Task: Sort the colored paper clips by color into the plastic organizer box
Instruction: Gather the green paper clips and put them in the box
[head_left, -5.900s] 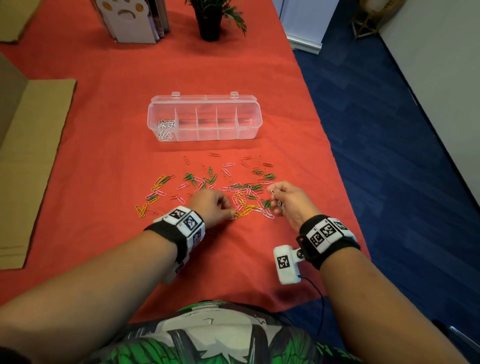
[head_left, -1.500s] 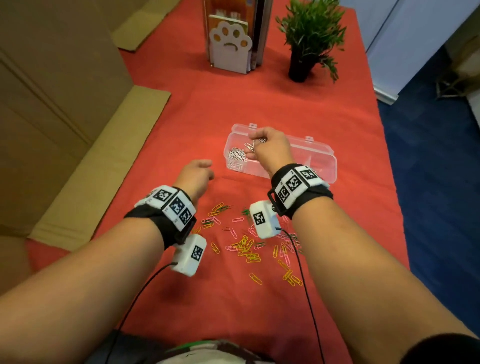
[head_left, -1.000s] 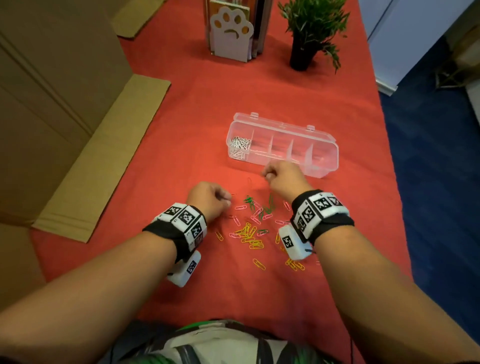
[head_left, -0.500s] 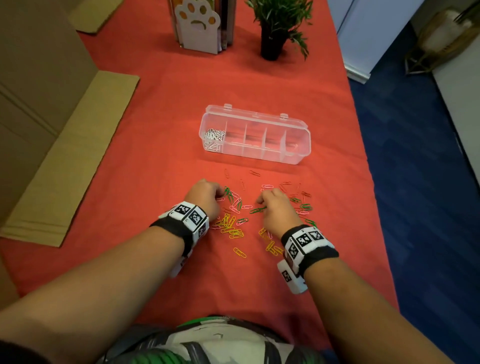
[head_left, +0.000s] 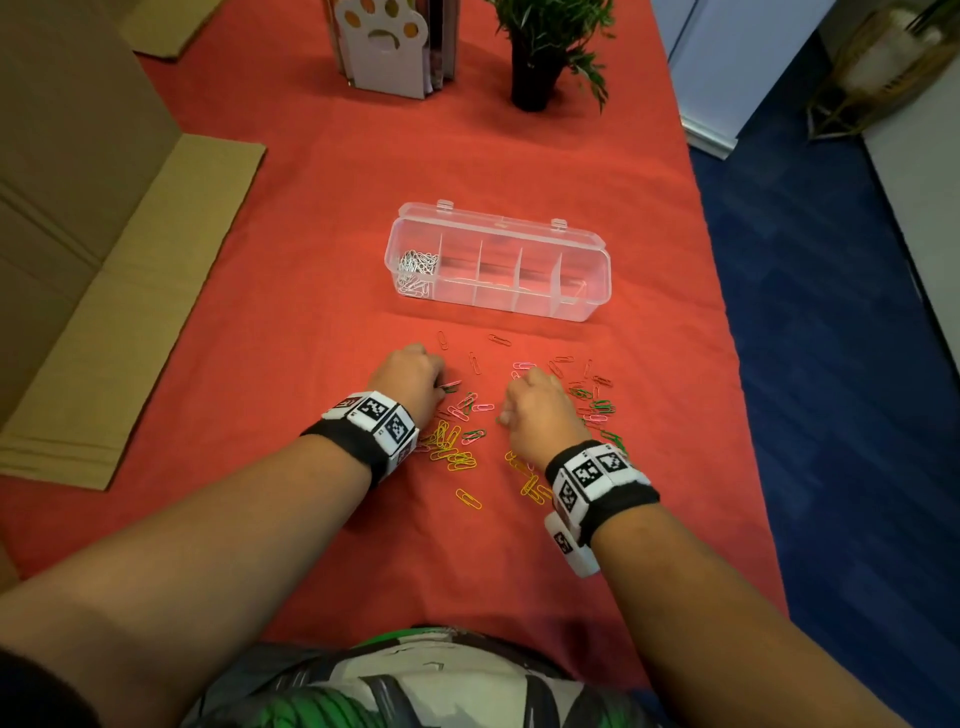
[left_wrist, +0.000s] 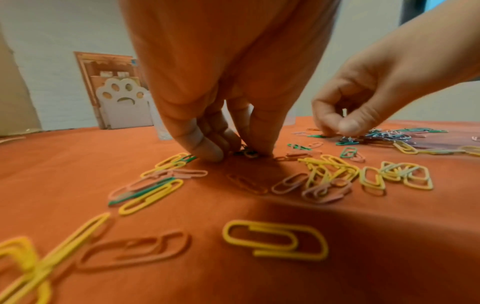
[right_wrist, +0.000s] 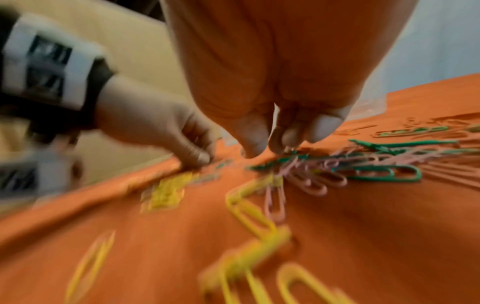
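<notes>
The organizer box (head_left: 498, 265) stands on the tablecloth (head_left: 311, 260); its leftmost compartment holds a heap of clips (head_left: 414, 266). Loose paper clips (head_left: 462, 441) lie scattered on the cloth just in front of the box, with the left hand (head_left: 410, 382) and right hand (head_left: 537, 410) among them. Behind the box stand a file holder (head_left: 387, 47) and, right of that, a potted plant (head_left: 540, 52); cardboard (head_left: 130, 291) lies well left of the box.

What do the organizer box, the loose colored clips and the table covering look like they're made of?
Organizer box: clear hard plastic, glossy; the red covering shows through its walls and dividers.
Colored clips: thin bent wire, probably metal under a smooth colored coating in yellow, green, pink and red; the core isn't visible.
Table covering: red-orange fabric, matte; it shows soft wrinkles and no glare.
</notes>
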